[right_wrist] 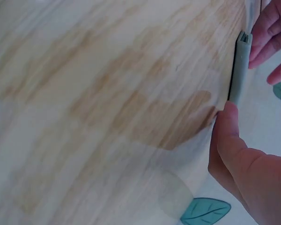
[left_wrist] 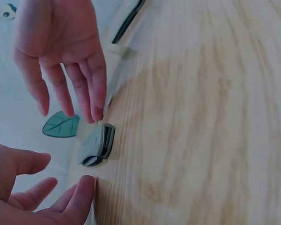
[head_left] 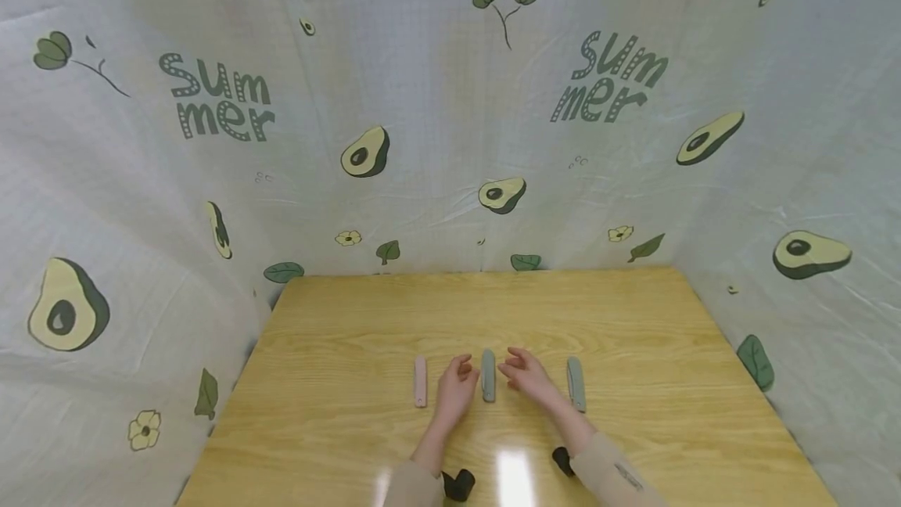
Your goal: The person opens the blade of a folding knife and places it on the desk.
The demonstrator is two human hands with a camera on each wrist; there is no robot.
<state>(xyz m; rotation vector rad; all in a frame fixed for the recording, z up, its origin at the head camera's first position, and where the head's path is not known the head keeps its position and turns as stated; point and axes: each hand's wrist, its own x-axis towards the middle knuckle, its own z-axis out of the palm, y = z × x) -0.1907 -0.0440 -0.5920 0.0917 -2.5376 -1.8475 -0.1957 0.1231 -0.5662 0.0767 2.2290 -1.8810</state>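
Glare (head_left: 515, 477) on tabletop (head_left: 338, 335), wrist views seemingly soft

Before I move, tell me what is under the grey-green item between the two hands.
The wooden tabletop shows around the grey-green item, which lies on it. The patch directly beneath is covered by the item and cannot be seen.

Your head camera looks forward-down at the middle grey-green object (head_left: 489, 375) from above; your nearer wrist views share it
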